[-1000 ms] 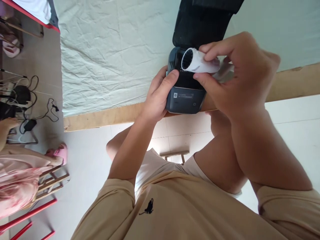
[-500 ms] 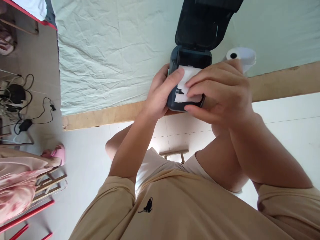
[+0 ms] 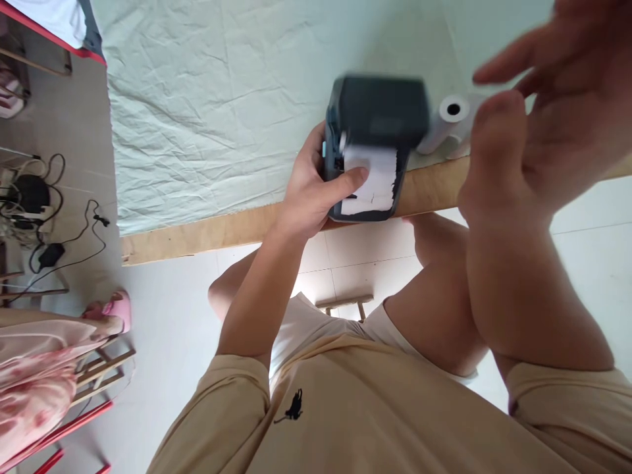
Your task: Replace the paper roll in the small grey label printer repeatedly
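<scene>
While clasping the dark printer [image 3: 375, 216] by its left side with the left hand [image 3: 309, 191], pressed a thumb [image 3: 353, 182] onto the white paper strip [image 3: 378, 176]; just swung the lid [image 3: 378, 108] from wide open to down over the far half, blurred and perhaps unlatched, so judged closing nearly done; drew the right hand [image 3: 557, 125] off the strip, up and rightward, spread with nothing seen in it; kept the printer touching the left hand, well apart from the right, over the wooden table edge [image 3: 222, 228], near the white roll [image 3: 435, 135].
</scene>
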The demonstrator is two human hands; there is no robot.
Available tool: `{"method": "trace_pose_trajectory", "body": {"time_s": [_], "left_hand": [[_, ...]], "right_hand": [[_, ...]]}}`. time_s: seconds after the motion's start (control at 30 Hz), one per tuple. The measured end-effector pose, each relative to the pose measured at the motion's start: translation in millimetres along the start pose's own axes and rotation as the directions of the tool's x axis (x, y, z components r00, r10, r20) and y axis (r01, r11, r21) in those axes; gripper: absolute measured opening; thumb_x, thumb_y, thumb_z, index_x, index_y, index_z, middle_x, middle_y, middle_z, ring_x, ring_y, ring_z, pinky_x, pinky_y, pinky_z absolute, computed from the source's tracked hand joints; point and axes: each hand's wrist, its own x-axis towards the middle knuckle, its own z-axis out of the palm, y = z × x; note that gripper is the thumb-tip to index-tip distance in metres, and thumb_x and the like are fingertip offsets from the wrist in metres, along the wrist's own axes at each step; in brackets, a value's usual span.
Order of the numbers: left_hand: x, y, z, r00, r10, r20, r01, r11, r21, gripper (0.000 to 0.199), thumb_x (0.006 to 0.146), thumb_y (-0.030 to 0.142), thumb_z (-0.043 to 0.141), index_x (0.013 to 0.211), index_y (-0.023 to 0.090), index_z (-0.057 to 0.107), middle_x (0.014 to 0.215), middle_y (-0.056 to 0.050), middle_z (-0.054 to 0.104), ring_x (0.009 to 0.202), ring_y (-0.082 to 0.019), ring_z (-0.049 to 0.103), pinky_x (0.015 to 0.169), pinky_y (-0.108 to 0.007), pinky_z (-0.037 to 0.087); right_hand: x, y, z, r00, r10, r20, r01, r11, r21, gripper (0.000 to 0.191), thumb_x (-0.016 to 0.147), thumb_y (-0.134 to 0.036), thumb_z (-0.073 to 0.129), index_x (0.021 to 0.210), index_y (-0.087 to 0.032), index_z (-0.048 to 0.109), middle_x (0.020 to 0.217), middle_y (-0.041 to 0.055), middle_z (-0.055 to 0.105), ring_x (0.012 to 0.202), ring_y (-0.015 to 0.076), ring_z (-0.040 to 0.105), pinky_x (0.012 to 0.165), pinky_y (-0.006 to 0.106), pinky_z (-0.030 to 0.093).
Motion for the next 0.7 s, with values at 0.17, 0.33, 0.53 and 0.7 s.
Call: {"method": "trace_pose_trajectory", "body": {"time_s": [0.17, 0.33, 0.53, 0.7], "left_hand": [[-1.8, -2.2, 4.3, 1.0, -0.001, -0.012, 0.0, 0.999, -0.043, 0.05, 0.063, 0.034, 0.095, 0.106, 0.026, 0.07, 0.097, -0.003, 0.072, 0.112, -0.027, 0.072, 0.094, -0.035, 0.058], [-6.8, 0.5, 18.6, 0.999, 0.022, -0.036, -0.025, 0.995, -0.092, 0.027, 0.085, 0.041, 0.078, 0.105, 0.025, 0.068, 0.093, -0.003, 0.07, 0.085, -0.02, 0.071, 0.073, -0.032, 0.057], [-4.6, 9.0, 21.2, 0.998, -0.037, -0.041, 0.03, 0.988, -0.15, 0.004, 0.096, 0.022, 0.063, 0.099, 0.021, 0.065, 0.077, 0.001, 0.065, 0.068, -0.012, 0.063, 0.058, -0.025, 0.047], [-4.9, 10.7, 23.0, 0.998, -0.008, -0.06, -0.001, 0.99, -0.142, 0.007, 0.096, 0.02, 0.059, 0.1, 0.021, 0.065, 0.075, 0.002, 0.064, 0.07, -0.014, 0.066, 0.06, -0.025, 0.047]], "right_hand": [[-20.1, -8.3, 9.4, 0.938, 0.302, 0.171, -0.319, 0.944, 0.084, 0.045, 0.095, -0.047, 0.067, 0.067, -0.02, 0.045, 0.057, -0.001, 0.044, 0.054, 0.0081, 0.037, 0.052, 0.029, 0.027], [-26.7, -1.4, 12.9, 0.798, 0.486, 0.357, -0.555, 0.823, 0.118, 0.052, 0.09, -0.044, 0.075, 0.062, -0.021, 0.037, 0.055, -0.0014, 0.043, 0.054, 0.0086, 0.04, 0.052, 0.028, 0.028], [-23.8, -4.5, 13.9, 0.817, 0.459, 0.349, -0.519, 0.849, 0.096, 0.048, 0.091, -0.037, 0.072, 0.063, -0.02, 0.037, 0.056, -0.0026, 0.043, 0.055, 0.0081, 0.039, 0.055, 0.028, 0.03], [-24.5, -0.5, 18.1, 0.853, 0.41, 0.323, -0.468, 0.875, 0.123, 0.045, 0.09, -0.032, 0.071, 0.063, -0.02, 0.036, 0.055, -0.0034, 0.04, 0.053, 0.008, 0.033, 0.055, 0.03, 0.027]]}}
